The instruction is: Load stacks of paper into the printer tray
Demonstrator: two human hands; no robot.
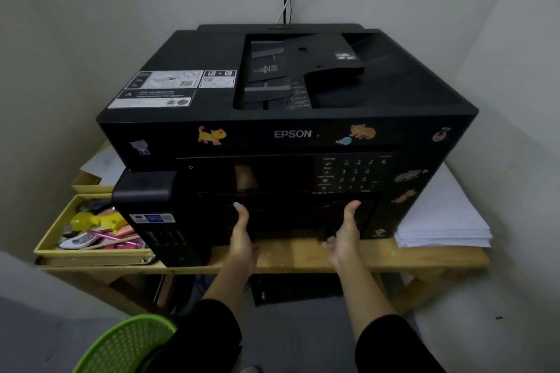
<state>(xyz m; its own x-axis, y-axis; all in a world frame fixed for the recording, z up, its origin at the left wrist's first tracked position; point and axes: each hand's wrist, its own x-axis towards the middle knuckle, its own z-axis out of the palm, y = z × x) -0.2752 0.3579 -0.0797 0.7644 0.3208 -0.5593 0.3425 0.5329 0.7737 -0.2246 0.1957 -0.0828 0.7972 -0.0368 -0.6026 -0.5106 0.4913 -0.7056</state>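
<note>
On the wooden table (430, 260): one black Epson printer (291, 130) stood in a wall corner, its front facing the person
Paper tray (291, 221): one, low in the printer's front; its long axis ran left to right across the front and its face pointed toward the person; too dark to tell how far it stood out
Left hand (241, 236): at the tray's left end, thumb straight up against the front, the other fingers hidden below the edge, so their curl could not be told
Right hand (345, 233): at the tray's right end, thumb pointing up on the front, fingers curled under the lower edge and gripping it
Hands counted: two, near each other, both in dark sleeves
Paper stack (442, 221): one pile of white sheets, flat on the table just beside the printer's right side, long axis running away from the person
Loose sheets (103, 163): a few white ones behind the printer's left corner
Yellow box (51, 239): one, left of the printer, holding pens and small items
Green basket (127, 342): one, at lower left
</note>
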